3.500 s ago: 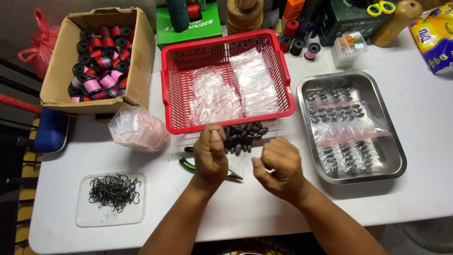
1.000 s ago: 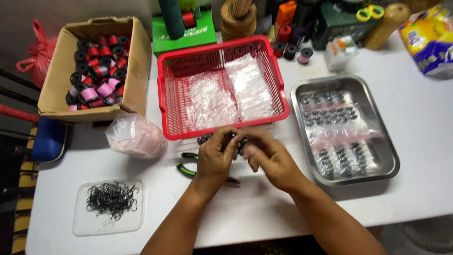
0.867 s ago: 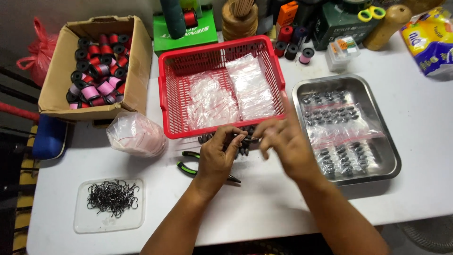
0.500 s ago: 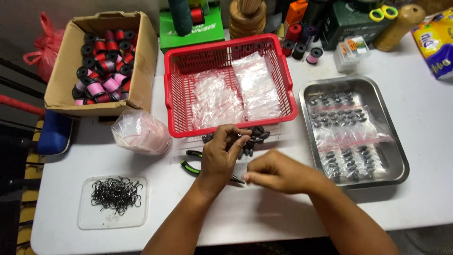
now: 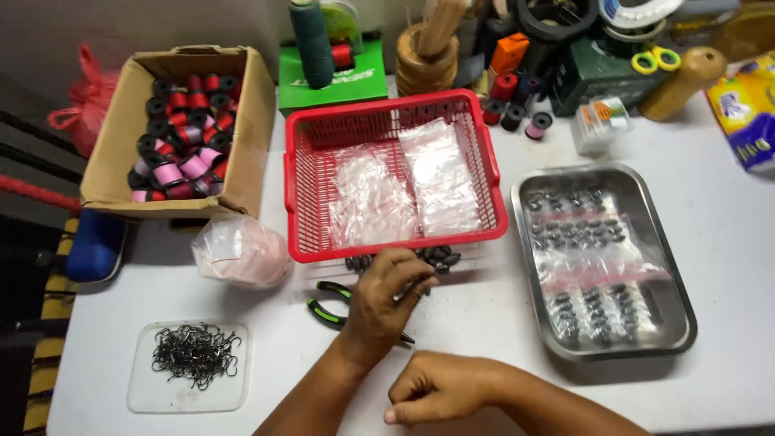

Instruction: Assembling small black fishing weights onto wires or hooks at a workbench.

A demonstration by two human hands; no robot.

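Right hand withdrawn from the pile toward the near table edge since half a second ago, now loosely fisted, with contents of the curled fingers impossible to tell. Left hand kept at the heap of small dark weights just in front of the red basket, fingertips bent down onto the pieces, grip not discernible. Green-handled pliers lying partly under the left hand; steel tray at right.

Red basket, silver tray, brown box, pink and red spools, green-handled pliers
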